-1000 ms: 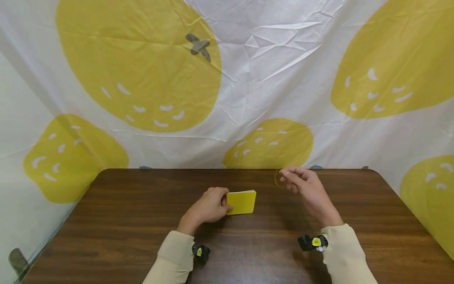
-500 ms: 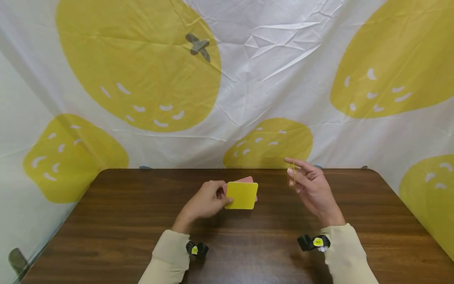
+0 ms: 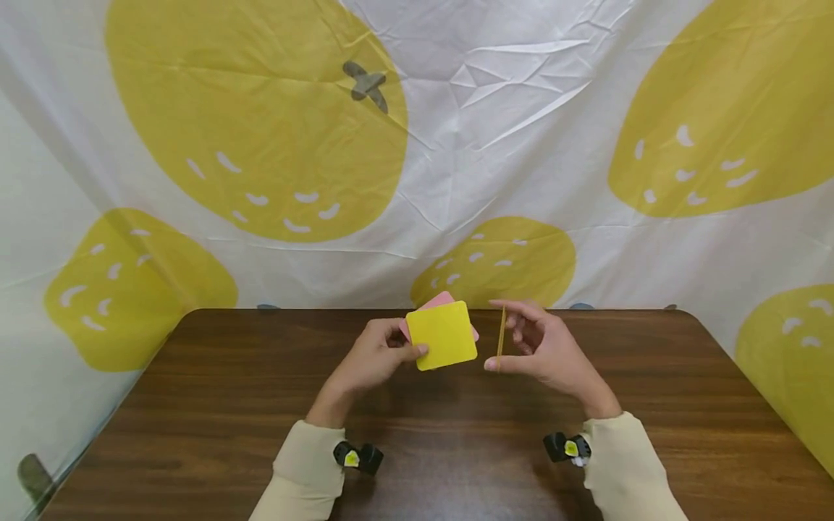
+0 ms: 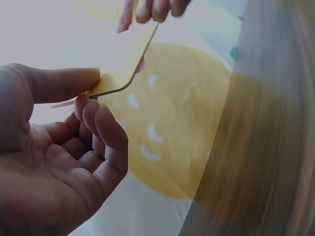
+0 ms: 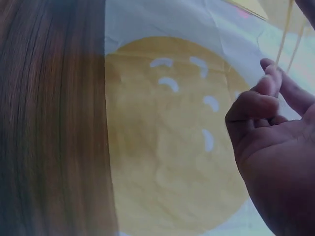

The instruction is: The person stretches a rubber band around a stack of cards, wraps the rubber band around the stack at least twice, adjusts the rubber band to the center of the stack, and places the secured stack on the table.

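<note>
My left hand (image 3: 368,362) pinches a yellow square card (image 3: 443,333) with rounded corners, thumb on its face and fingers behind. A pink card (image 3: 440,299), turned at an angle behind the yellow one, shows only at its corners. In the left wrist view the yellow card (image 4: 125,56) is tilted, with a dark lower edge. To the right of the cards, my right hand (image 3: 550,347) has its thumb and forefinger spread apart, and a thin yellow-brown rubber band (image 3: 501,333) is stretched between them. That band (image 5: 283,42) shows as two strands in the right wrist view.
Below both hands lies a dark brown wooden table (image 3: 228,405). A white cloth (image 3: 313,275) printed with yellow fruit hangs behind its far edge. Black wrist cameras sit at both sleeves (image 3: 302,463).
The left hand has raised the cards and turned the yellow face toward the head view, and the pink card now shows behind. The right thumb and forefinger have spread, stretching the rubber band beside the cards.
</note>
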`<state>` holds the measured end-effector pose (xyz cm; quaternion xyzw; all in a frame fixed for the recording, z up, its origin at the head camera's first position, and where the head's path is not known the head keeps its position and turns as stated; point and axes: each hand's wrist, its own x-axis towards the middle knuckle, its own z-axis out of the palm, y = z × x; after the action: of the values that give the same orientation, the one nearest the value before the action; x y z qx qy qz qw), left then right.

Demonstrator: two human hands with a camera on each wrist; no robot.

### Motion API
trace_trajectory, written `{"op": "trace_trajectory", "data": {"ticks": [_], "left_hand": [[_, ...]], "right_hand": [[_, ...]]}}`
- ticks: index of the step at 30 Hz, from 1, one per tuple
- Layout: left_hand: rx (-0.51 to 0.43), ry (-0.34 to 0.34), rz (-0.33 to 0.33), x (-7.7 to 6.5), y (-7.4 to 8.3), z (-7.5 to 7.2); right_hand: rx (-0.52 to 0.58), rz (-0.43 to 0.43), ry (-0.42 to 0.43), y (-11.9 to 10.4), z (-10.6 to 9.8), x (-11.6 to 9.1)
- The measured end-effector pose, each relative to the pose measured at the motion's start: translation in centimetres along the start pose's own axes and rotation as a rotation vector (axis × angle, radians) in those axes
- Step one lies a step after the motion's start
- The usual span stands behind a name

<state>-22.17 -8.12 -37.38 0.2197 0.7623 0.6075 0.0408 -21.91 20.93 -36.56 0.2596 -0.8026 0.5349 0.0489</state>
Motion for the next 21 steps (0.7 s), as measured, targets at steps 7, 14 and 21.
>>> {"op": "trace_trajectory", "data": {"ticks": [7,14,21], "left_hand": [[-0.259,-0.044,-0.103,0.0,0.6,0.1],[-0.392,-0.107,-0.247,0.0,0.8,0.3],[-0.374,-0.209,-0.295,-0.2,0.9,0.5]], "right_hand": [[-0.236,0.007,-0.064,-0.8,1.2,-0.2],[-0.236,-0.032,-0.097,-1.3,1.8,-0.1],[-0.219,-0.067,-0.111,-1.6,2.0,-0.2]]}}
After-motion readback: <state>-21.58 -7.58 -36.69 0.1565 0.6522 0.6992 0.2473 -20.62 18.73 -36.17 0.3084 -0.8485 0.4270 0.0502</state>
